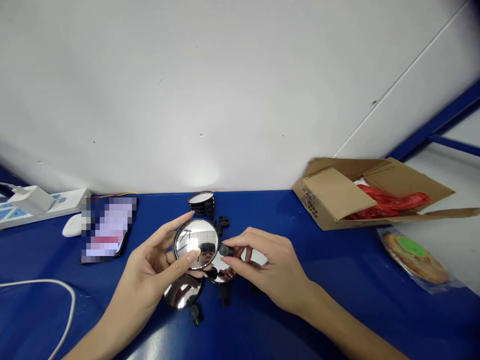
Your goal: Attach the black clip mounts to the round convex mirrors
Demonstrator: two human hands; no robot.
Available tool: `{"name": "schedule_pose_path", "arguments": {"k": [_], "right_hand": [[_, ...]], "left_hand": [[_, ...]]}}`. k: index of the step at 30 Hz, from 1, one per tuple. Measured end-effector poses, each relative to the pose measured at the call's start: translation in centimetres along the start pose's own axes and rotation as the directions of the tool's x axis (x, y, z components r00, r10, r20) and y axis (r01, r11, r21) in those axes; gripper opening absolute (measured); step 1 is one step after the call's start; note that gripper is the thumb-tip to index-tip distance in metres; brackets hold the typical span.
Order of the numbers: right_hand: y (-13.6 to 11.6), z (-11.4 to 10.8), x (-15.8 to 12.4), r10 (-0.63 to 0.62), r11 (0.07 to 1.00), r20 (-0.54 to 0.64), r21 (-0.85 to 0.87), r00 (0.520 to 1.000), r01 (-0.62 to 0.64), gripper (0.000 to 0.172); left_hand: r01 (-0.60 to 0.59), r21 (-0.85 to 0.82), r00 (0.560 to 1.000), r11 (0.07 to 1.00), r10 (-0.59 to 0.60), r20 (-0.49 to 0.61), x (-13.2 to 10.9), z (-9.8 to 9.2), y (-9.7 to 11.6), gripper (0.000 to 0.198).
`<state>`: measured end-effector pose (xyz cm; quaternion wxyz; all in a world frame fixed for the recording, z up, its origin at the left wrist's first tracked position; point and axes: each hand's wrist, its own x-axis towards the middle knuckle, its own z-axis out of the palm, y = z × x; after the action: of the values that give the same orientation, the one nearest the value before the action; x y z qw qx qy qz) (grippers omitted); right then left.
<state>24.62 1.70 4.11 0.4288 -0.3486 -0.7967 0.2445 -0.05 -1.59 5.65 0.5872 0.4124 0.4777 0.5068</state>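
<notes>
My left hand (150, 270) holds a round convex mirror (195, 244) with a thin black rim upright, with the fingers behind it and the thumb on its lower face. My right hand (270, 265) pinches a small black plastic mount (226, 250) between thumb and forefinger, right at the mirror's right edge. Beneath my hands, two more round mirrors (183, 292) (221, 274) lie on the blue table (262, 320), partly hidden. A stack of similar mirrors (201, 203) stands behind them, with black plastic clips (223, 224) next to it. Another black clip (194, 315) lies near the front.
An open cardboard box (333, 195) holding a red plastic bag (390, 201) stands at the back right, above a wrapped round disc (414, 259). On the left are a pixelated phone (107, 229), a white mouse (72, 225), a power strip (48, 207) and a white cable (45, 295).
</notes>
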Motion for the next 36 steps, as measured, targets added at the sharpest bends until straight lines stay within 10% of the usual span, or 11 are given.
{"name": "schedule_pose_path", "arguments": {"k": [10,22,29,36], "right_hand": [[0.6,0.6,-0.4,-0.272,0.947,-0.074,-0.198,0.959,0.253,0.009],[0.7,1.2,-0.7,-0.378,0.879,0.046,-0.296,0.924,0.375,0.007],[0.5,-0.2,-0.2,-0.385,0.891,0.089,-0.224,0.919,0.395,0.041],[0.8,-1.1,-0.3,-0.283,0.937,0.083,-0.19,0.956,0.294,0.026]], "left_hand": [[-0.003,-0.017,0.995,1.0,0.005,0.098,0.5,-0.8,-0.8,0.077],[-0.359,0.527,0.928,0.77,0.234,0.291,1.4,-2.6,-0.9,0.066],[-0.412,0.672,0.902,0.615,0.173,0.394,2.0,-4.7,1.9,0.081],[-0.422,0.734,0.818,0.533,-0.125,0.561,2.2,-6.5,3.6,0.08]]}}
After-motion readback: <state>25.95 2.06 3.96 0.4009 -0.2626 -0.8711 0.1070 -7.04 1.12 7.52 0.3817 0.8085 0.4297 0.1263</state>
